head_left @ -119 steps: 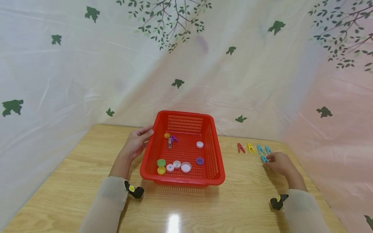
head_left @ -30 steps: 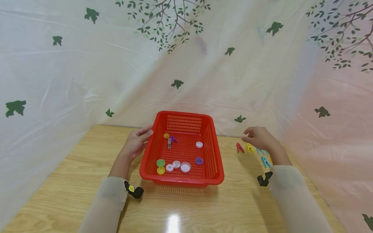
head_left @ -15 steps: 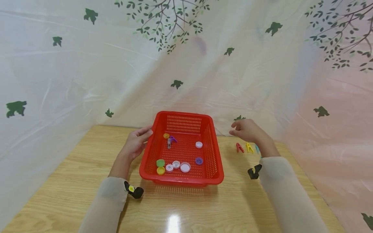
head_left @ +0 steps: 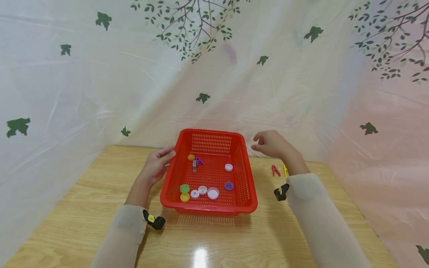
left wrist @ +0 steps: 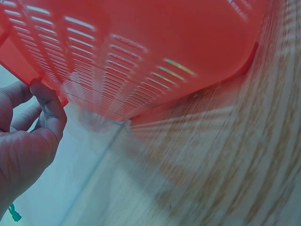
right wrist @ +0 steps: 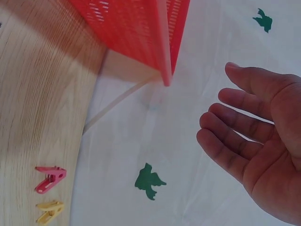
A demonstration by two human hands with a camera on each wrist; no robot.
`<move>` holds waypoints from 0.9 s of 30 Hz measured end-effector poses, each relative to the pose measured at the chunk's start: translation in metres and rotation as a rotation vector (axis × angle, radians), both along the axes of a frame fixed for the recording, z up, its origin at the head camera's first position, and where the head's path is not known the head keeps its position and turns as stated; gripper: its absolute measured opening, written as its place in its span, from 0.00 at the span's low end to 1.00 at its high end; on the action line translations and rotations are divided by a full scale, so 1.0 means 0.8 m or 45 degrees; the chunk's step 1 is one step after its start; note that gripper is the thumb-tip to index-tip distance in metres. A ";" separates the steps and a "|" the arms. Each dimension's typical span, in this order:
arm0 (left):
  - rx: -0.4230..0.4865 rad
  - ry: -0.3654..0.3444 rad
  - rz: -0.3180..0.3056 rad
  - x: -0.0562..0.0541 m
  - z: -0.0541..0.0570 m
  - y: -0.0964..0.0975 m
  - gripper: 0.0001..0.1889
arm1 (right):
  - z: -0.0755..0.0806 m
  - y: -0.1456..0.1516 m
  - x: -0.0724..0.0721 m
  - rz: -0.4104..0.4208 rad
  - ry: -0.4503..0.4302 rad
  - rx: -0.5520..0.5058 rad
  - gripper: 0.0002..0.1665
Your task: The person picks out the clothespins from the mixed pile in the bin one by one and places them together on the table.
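Observation:
A red plastic basket (head_left: 209, 209) stands on the table. My left hand (head_left: 156, 165) grips the basket's left rim, thumb and fingers meeting at the edge in the left wrist view. Inside lie a purple clothespin (head_left: 199, 161), a small grey clip (head_left: 194, 166), a green cap (head_left: 184, 188), a purple cap (head_left: 229, 185) and several white and yellow caps. My right hand (head_left: 270, 143) hovers just right of the basket's far right corner, holding nothing, its fingers loosely bent. Beyond it lie a red clothespin (head_left: 276, 170) and a partly hidden yellow clothespin (right wrist: 50, 212).
The wooden table (head_left: 77, 208) reaches back to a pale curtain (head_left: 151, 93) with green leaf prints. The right sleeve (head_left: 321, 216) covers the spot where blue clothespins lay in earlier frames.
My right hand let go of a blue clothespin on the right side, then moved left and up toward the basket. My left hand and the basket stayed in place.

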State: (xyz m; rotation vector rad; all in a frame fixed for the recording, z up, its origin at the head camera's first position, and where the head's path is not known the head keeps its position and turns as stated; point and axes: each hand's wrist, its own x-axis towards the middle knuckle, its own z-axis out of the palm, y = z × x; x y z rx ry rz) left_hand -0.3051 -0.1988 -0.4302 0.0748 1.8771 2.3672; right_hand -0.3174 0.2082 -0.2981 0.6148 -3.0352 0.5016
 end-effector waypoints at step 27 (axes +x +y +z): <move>-0.004 0.005 -0.008 0.004 -0.001 0.000 0.27 | 0.001 -0.090 -0.003 0.067 -0.040 -0.134 0.22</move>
